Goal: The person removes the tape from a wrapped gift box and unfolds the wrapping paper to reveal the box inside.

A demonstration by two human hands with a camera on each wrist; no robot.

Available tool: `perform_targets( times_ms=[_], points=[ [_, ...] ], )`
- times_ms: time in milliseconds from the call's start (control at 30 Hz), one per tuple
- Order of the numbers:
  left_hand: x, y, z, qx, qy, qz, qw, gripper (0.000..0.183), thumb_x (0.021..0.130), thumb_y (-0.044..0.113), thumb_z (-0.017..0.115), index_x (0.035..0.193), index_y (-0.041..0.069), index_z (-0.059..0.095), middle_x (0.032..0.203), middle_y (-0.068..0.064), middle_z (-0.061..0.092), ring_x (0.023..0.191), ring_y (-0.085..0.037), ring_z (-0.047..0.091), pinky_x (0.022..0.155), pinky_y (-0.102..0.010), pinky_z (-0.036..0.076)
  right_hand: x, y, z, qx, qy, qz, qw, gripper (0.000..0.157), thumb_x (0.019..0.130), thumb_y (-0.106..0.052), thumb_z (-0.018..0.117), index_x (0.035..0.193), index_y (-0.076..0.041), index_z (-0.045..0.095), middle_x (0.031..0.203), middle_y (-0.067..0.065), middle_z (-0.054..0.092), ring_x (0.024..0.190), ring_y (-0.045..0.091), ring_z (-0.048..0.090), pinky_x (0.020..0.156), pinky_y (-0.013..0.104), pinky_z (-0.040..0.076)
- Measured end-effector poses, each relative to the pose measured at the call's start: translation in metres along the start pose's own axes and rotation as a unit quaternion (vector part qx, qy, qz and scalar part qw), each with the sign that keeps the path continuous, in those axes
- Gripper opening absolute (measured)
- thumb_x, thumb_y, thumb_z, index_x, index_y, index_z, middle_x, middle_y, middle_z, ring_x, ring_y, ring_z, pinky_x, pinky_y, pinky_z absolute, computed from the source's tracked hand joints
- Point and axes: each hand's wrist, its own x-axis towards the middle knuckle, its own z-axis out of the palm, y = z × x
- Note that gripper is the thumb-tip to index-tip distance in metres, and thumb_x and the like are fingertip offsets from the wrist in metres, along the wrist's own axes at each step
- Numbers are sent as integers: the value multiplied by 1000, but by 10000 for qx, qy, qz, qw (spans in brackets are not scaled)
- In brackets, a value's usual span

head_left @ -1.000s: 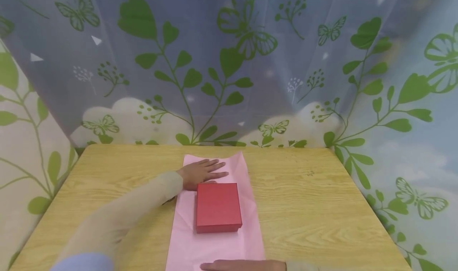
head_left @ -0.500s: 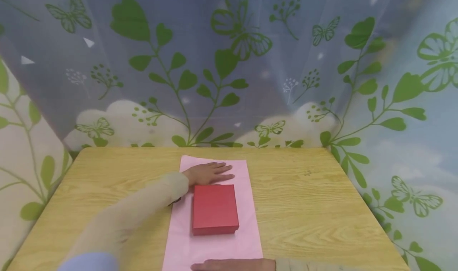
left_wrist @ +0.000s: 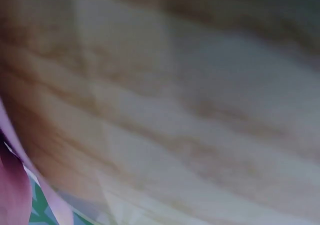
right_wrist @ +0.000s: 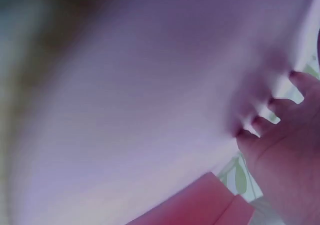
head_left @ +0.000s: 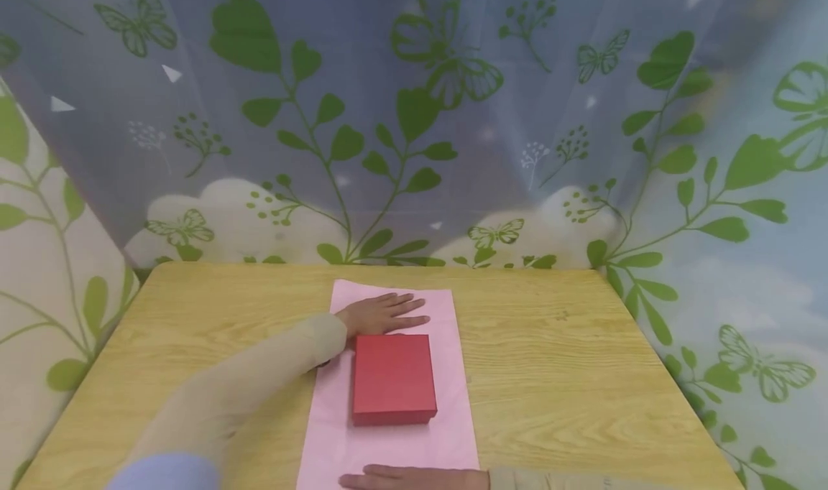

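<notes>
A square red box [head_left: 394,375] with a lid sits on a long sheet of pink paper [head_left: 449,375]. My left hand [head_left: 383,314] rests on the far end of the sheet, just behind the box, with its fingers spread and straight. At the near end my right hand [head_left: 417,478] presses on the paper, fingers straight and pointing left; the frame's lower edge cuts it off. The right wrist view shows that right hand [right_wrist: 287,145] with its fingertips against the paper [right_wrist: 140,100], and a corner of the red box [right_wrist: 195,205]. The left wrist view is mostly blurred wood grain.
The wooden table [head_left: 569,375] extends on both sides of the paper. Behind it and along the sides hangs a printed cloth [head_left: 414,131] with green leaves and butterflies. A beige sleeve [head_left: 252,382] crosses the table's left part.
My left hand has slid a little to the right, and the far right corner of the paper, raised before, now lies flat. My right hand has shifted slightly left. The box stays put.
</notes>
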Motion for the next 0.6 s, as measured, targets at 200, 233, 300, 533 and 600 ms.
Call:
perform_targets(
  times_ms=[200, 233, 300, 533, 600],
  points=[
    [3, 0, 2, -72, -109, -25, 9999, 50, 110, 27, 42, 159, 17, 36, 166, -14, 30, 152, -34, 32, 122, -45, 34, 16, 1, -10, -1590, -115, -174, 9871, 58, 111, -30, 37, 162, -9, 23, 169, 10, 23, 156, 17, 22, 124, 18, 14],
    [3, 0, 2, -81, -105, -15, 9999, 50, 110, 28, 42, 159, 17, 37, 166, -14, 30, 151, -34, 32, 122, -45, 34, 17, 1, -11, -1649, -164, -143, 9861, 58, 111, -31, 37, 162, -9, 23, 169, 10, 24, 156, 17, 23, 124, 17, 14],
    [3, 1, 1, -78, -134, -22, 9999, 51, 110, 29, 42, 159, 17, 36, 166, -14, 29, 152, -34, 31, 122, -45, 33, 18, 2, -10, -1551, -266, -70, 9875, 58, 110, -30, 38, 162, -8, 24, 168, 11, 24, 155, 17, 23, 124, 17, 14],
    [1, 2, -3, 23, -166, -138, 9998, 54, 109, 38, 41, 159, 18, 35, 166, -13, 30, 152, -33, 32, 123, -44, 33, 19, 4, -9, -1722, -274, -169, 9845, 58, 110, -30, 38, 162, -9, 25, 168, 12, 24, 155, 17, 23, 125, 17, 13],
    [0, 2, -5, -80, -94, -90, 9999, 53, 110, 36, 41, 158, 16, 37, 165, -15, 31, 151, -34, 33, 122, -45, 34, 16, 5, -11, -1026, -284, -91, 9943, 58, 110, -28, 39, 162, -8, 23, 169, 13, 22, 155, 18, 23, 125, 18, 11]
  ],
)
